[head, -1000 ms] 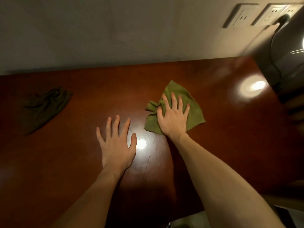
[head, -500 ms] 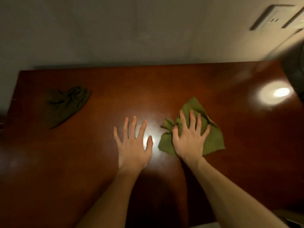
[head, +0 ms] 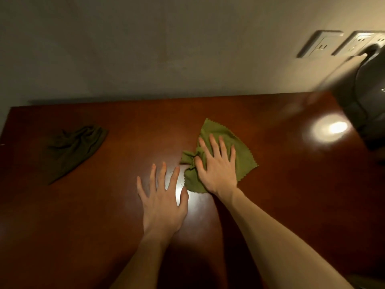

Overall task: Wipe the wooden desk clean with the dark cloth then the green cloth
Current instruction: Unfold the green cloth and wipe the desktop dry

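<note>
The green cloth (head: 241, 155) lies crumpled on the glossy red-brown wooden desk (head: 281, 195), a little right of centre. My right hand (head: 216, 165) presses flat on top of it, fingers spread, thumb bunching the cloth's left edge. Just to its left, my left hand (head: 162, 201) rests palm-down on the bare wood with fingers apart, holding nothing. The dark cloth (head: 70, 149) sits bunched and untouched near the desk's left end.
A dark rounded object (head: 368, 97) with a cable stands at the desk's far right corner, under wall sockets (head: 318, 43). A bright light reflection (head: 333, 128) shows on the wood beside it. The wall runs along the desk's far edge.
My right hand slid the green cloth toward me, then pushed it back away. My left hand stayed flat on the desk. The dark cloth has not moved.
</note>
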`<state>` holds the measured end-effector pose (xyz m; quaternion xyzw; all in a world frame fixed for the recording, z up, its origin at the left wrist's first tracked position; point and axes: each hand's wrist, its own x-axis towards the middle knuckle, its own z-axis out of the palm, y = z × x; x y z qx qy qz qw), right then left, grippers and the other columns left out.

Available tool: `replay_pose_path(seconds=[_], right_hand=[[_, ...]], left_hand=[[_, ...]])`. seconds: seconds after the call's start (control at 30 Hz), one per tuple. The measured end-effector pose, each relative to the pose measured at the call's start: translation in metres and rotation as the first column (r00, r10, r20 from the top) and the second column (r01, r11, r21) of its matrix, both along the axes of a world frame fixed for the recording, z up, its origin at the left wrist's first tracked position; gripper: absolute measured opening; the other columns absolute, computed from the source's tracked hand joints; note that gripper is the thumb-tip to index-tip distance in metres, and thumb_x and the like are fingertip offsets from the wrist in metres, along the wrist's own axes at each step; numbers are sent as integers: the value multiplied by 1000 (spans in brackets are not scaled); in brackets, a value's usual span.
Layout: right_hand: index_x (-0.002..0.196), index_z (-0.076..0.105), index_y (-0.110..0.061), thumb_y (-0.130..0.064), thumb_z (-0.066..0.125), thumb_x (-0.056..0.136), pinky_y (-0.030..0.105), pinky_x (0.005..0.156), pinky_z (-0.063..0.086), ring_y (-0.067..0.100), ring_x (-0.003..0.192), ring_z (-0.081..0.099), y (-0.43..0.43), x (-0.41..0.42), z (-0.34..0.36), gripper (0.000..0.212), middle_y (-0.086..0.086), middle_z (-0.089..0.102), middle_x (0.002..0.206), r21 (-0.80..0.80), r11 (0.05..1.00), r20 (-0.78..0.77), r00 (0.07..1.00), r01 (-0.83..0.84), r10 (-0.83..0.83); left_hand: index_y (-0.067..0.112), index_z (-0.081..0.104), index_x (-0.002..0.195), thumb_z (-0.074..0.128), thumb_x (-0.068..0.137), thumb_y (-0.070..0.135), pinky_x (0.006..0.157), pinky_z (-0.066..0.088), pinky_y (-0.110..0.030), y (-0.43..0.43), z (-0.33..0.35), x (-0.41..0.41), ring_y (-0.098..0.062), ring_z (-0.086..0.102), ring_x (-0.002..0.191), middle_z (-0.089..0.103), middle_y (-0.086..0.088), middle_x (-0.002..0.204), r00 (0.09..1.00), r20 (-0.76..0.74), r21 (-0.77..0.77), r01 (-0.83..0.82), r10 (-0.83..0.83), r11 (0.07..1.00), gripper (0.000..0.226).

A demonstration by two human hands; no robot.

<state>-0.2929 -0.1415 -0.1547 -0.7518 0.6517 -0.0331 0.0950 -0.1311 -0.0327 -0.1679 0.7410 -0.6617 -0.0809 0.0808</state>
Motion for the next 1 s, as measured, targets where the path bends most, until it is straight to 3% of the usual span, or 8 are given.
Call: replay_pose_path(seconds=[0.1, 0.27, 0.43, 0.6, 0.87, 1.0], right_hand=[[166, 18, -40, -62, 26, 104, 60, 128, -3, 24, 163, -2, 23, 1, -2, 66, -5, 10, 176, 13, 1000, -11, 1000, -16, 16], [165, 13, -45, -66, 19, 103, 60, 128, -2, 24, 162, 1, -35, -11, -1, 66, -4, 12, 176, 23, 993, -36, 992, -117, 118], [166, 17, -41, -64, 18, 105, 59, 128, 0, 24, 163, 2, -29, -8, -7, 65, -4, 13, 176, -7, 999, -25, 999, -43, 43], [165, 11, -46, -66, 23, 105, 58, 129, 2, 21, 163, -1, 41, -26, 0, 65, -8, 10, 176, 15, 993, -32, 993, -117, 117], [165, 16, -42, -67, 18, 103, 60, 128, 1, 23, 162, 2, -34, -23, -3, 67, -4, 13, 175, 19, 999, -37, 999, 26, -25], [166, 15, -41, -63, 20, 106, 60, 129, 2, 24, 163, 1, 5, -19, -2, 64, -3, 11, 176, 2, 1000, -38, 999, -3, 3]], left_hand=[[31, 34, 164, 28, 103, 60, 126, 7, -68, -1, 1, 0, -30, 10, 163, 24, -7, 174, 1000, 7, -3, 4, -4, 1000, 67], [36, 31, 164, 27, 103, 60, 127, 1, -65, 1, -3, 0, -26, 4, 164, 22, -5, 174, 1000, -17, -43, -8, 7, 999, 66], [37, 26, 166, 26, 104, 60, 127, -2, -64, 1, -4, 0, -25, 1, 164, 18, -4, 175, 1000, -18, -31, -16, 16, 999, 66], [37, 26, 166, 25, 105, 61, 127, 1, -65, -2, -3, 1, -27, 3, 164, 20, -4, 175, 1000, -16, -24, -14, 14, 1000, 66], [36, 27, 165, 26, 104, 58, 127, -1, -65, 0, -4, -1, -25, 0, 164, 19, -4, 175, 999, -47, -59, -16, 13, 998, 65], [37, 25, 166, 26, 105, 60, 127, 1, -65, 0, -1, 1, -26, 1, 164, 17, -4, 176, 999, -33, -25, -13, 12, 1000, 65]])
